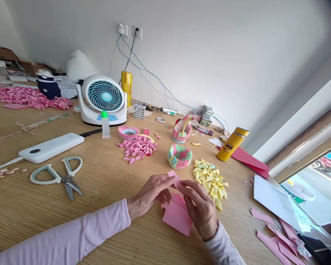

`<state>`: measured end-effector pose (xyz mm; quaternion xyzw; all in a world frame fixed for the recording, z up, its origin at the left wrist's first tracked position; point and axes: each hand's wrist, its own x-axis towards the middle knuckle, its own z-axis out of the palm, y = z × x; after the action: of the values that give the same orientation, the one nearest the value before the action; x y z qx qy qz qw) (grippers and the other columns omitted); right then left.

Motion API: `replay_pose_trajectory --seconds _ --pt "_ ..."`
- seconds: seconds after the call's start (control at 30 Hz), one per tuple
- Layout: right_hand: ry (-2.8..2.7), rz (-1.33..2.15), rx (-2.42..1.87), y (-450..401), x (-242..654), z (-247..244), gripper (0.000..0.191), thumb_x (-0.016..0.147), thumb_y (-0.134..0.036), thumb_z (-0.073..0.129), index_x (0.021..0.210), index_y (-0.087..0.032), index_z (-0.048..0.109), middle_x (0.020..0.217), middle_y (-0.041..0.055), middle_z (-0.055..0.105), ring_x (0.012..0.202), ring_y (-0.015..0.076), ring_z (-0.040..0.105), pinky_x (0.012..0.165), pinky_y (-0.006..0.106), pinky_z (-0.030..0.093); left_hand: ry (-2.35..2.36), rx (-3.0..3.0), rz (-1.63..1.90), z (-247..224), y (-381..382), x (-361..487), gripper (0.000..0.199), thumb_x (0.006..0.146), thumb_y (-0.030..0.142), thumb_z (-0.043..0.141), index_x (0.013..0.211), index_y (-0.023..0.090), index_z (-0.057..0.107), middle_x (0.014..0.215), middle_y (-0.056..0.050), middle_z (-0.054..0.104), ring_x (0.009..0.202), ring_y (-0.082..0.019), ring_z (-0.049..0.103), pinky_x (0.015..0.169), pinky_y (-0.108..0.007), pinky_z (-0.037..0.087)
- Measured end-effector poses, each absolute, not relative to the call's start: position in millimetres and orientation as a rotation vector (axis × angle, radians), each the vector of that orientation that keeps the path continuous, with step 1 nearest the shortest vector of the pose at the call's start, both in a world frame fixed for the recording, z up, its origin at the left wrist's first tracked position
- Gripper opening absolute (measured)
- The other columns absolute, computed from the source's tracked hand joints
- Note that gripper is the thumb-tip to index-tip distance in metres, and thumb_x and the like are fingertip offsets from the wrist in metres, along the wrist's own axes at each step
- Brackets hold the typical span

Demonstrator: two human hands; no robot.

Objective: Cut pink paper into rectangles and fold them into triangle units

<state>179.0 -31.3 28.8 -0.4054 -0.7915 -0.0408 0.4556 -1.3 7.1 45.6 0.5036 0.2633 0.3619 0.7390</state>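
Between my two hands is a small piece of pink paper, raised above the table. My left hand pinches its left side, while the fingers of my right hand close on its right edge. Below them lies a stack of pink paper sheets, partly covered by my fingers. To the right of my right hand is a pile of folded yellow paper triangles. A pile of folded pink paper pieces lies farther off on the left. Just beyond my hands stands a multicoloured folded-paper bowl.
Open scissors lie on the left, below a white device with a cable. A fan and glue bottle stand behind. A paper basket, a yellow flask and pink scraps are also on the table.
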Motion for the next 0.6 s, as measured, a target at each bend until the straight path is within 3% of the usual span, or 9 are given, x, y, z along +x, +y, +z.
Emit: replay_pose_trajectory --seconds 0.1,0.3,0.47,0.6 --pt "-1.972 -0.099 -0.999 -31.7 178.9 30.6 0.026 0.089 -0.011 0.056 0.105 -0.027 0.069 0.102 0.0072 0.071 0.089 0.0207 0.066 0.076 0.035 0.051 0.660 1.138 0.838 43.3 7.9 0.2 0.041 0.077 0.052 0.066 0.079 0.011 0.062 0.049 0.002 0.055 0.040 -0.008 0.050 0.038 -0.017 0.030" --pt "-1.716 0.190 -1.111 -33.0 171.4 34.0 0.008 0.088 -0.019 0.060 0.086 -0.021 0.068 0.093 0.0080 0.069 0.084 0.0203 0.065 0.073 0.033 0.051 0.628 1.179 0.861 41.2 10.2 1.5 0.042 0.077 0.050 0.067 0.083 0.008 0.068 0.051 0.000 0.059 0.043 -0.011 0.056 0.044 -0.022 0.042" --pt "-1.526 0.609 -1.116 -31.4 168.5 33.3 0.015 0.088 -0.031 0.061 0.082 -0.019 0.068 0.091 0.0081 0.069 0.081 0.0195 0.064 0.068 0.030 0.051 0.653 1.259 0.852 42.8 10.8 -0.6 0.042 0.078 0.049 0.066 0.087 0.008 0.071 0.053 -0.003 0.064 0.046 -0.012 0.058 0.048 -0.023 0.048" --pt "-1.360 0.838 -1.130 -30.2 167.5 32.1 0.023 0.084 -0.040 0.065 0.079 -0.017 0.066 0.072 0.0041 0.067 0.063 0.0145 0.059 0.058 0.026 0.048 0.644 1.367 0.824 41.8 11.6 -2.3 0.041 0.082 0.048 0.063 0.083 0.008 0.071 0.053 -0.005 0.066 0.046 -0.013 0.060 0.050 -0.023 0.050"
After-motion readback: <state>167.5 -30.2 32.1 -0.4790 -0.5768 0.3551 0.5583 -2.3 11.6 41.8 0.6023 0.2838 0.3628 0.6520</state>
